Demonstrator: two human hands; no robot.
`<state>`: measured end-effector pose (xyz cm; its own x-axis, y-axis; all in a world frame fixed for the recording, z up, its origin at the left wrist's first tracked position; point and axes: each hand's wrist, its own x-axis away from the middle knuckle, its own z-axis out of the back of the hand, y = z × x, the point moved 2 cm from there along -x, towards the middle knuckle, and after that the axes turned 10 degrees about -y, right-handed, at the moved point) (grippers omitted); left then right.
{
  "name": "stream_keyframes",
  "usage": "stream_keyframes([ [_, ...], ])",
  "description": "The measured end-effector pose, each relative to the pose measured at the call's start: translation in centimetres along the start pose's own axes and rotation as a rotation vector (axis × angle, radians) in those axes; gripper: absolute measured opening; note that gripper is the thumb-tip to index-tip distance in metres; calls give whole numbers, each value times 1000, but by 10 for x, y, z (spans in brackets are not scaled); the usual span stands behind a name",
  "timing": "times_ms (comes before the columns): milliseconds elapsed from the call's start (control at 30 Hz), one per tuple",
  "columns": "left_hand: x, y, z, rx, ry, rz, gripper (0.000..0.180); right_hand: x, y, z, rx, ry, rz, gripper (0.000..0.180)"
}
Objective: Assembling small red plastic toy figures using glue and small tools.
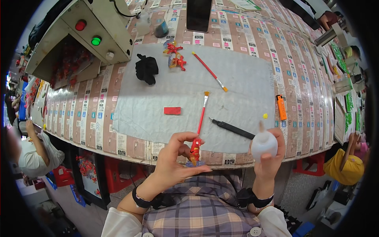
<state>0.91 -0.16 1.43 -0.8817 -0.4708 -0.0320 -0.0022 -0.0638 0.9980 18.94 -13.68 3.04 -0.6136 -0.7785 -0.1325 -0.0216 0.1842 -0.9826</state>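
Between the thumb and fingers of my left hand (173, 158) stands a small red figurine (195, 150) on a clear bluish base, held upright near the table's front edge. My right hand (270, 158) is wrapped round a white squeeze bottle (264, 145) with a thin nozzle pointing away from me. A red-handled brush (203, 112) lies just beyond the figurine, its bristles toward the far side. Left of the bottle lies a black craft knife (233, 129). A red block (172, 111) rests on the grey cloth (158, 93).
Two more red figurines (177, 62), a second brush (210, 72) and a crumpled black cloth (146, 69) lie farther back. An orange lighter (281, 107) is at the right. A metal machine (100, 29) with red figurines inside stands at the left. A phone (198, 15) stands at the back.
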Motion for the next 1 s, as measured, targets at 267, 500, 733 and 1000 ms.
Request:
stream_keyframes([
  [267, 1, 0, 2, 25, 29, 2, 71, 4, -3, -15, -34, 28, -29, 62],
  [500, 2, 3, 1, -222, 101, -27, 72, 5, -1, -21, 17, -14, 64, 52],
  [733, 5, 10, 2, -337, 45, 37, 73, 5, -1, -23, 13, -56, 51, 48],
  [1000, 4, 12, 2, -358, 55, 30, 72, 5, 0, -25, -5, -57, 57, 47],
])
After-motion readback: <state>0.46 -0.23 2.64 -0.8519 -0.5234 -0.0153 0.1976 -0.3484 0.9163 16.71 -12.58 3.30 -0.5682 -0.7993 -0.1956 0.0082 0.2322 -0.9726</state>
